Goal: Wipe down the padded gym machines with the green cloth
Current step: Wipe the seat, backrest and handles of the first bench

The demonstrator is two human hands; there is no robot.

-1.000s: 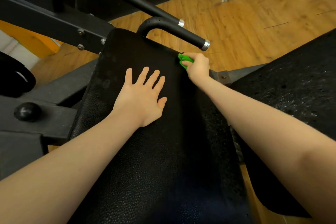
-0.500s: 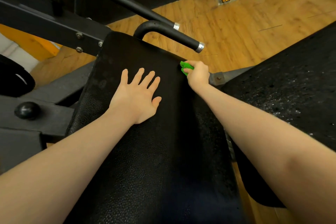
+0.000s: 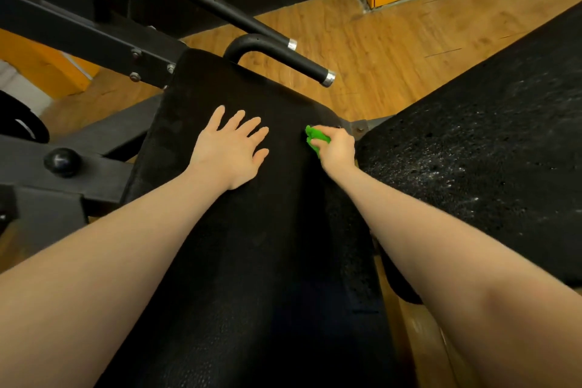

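Green cloth (image 3: pixel 316 136) bunched tight in the right hand (image 3: pixel 336 148), and it is working the right edge of the black padded bench (image 3: pixel 252 261)! The fingers are curled round the wad, only a scrap of green poking out on the left side of the fist, pressed against the pad's far right corner region.

A second ago that fist sat further up, right at the far corner beneath the curved black handle (image 3: pixel 283 57). Now it has slid nearer along the same edge, well clear of the handle's chrome tip. So the stroke is travelling down the side of the pad towards the person.

Over on the left, the left hand (image 3: pixel 231 148) stays flat on the pad, fingers spread and straight, holding nothing, just bracing.

What does that mean for the job? My read: the far corner is covered, and the long right flank is next, with most of the near half of this pad apparently yet to come. The second pad (image 3: pixel 488 151) on the right looks speckled with pale flecks, so it likely wants a pass too. Early days in the task.
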